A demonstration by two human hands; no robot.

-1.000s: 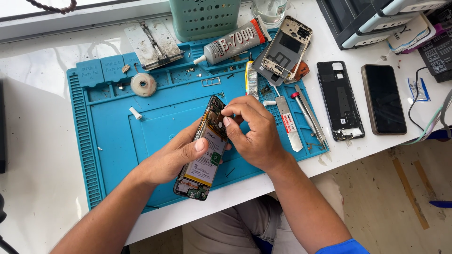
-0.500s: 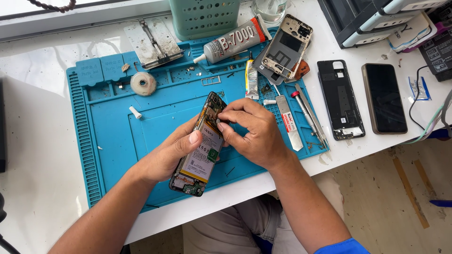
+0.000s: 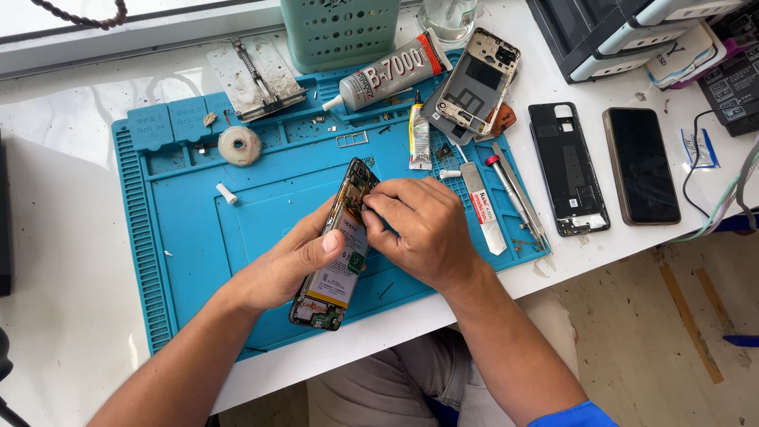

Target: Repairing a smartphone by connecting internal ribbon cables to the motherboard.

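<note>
The left hand (image 3: 288, 265) cradles the opened phone (image 3: 336, 249) while the right hand (image 3: 419, 229) pinches at its upper board, a step apparently calling for fine fingertip control.

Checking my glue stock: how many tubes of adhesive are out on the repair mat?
2. A large adhesive tube lies at the mat's top edge before the green basket. A small yellow-banded tube lies below it, beside the phone frame. More may hide behind the basket.

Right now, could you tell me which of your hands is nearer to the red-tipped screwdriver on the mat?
Right. The right hand works at the open phone just beside the screwdriver; the left hand grips the phone on the far side.
</note>
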